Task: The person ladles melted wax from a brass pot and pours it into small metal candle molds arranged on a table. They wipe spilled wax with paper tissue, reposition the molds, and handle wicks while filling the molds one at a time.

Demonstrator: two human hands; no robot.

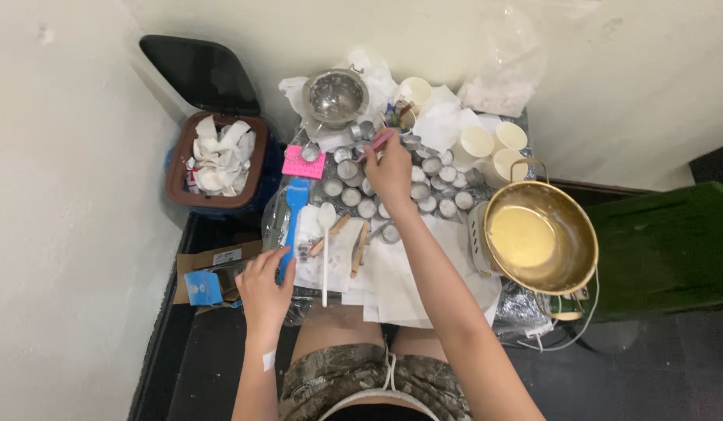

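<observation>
While you sat at the small cluttered table [392, 288], your right hand [390, 170] reached out over a cluster of little round metal cups [353, 196], its fingers pinched together on a thin pink stick [377, 145] that pointed away toward eleven o'clock. The cups sat packed close in rows at the middle of the table, directly under and around that hand, some touching one another. Your left hand [264, 292] rested at the near left edge, at about eight o'clock from the cups, its fingers curled at the lower end of a blue spatula [293, 214]; whether it truly gripped the handle or only touched it could not be told. Just to the right of the spatula lay a white spoon [326, 238] on sheets of white paper [400, 273], with short wooden sticks [360, 248] beside it. A pink sponge [304, 162] lay at ten o'clock from the cups, and a steel strainer [335, 97] stood beyond it at twelve o'clock. At three o'clock a gold pan [540, 238] held pale yellow liquid, with white paper cups [486, 146] just behind it at one o'clock. Well off to the left, at nine to ten o'clock, stood an open bin [218, 160] stuffed with crumpled white paper.
</observation>
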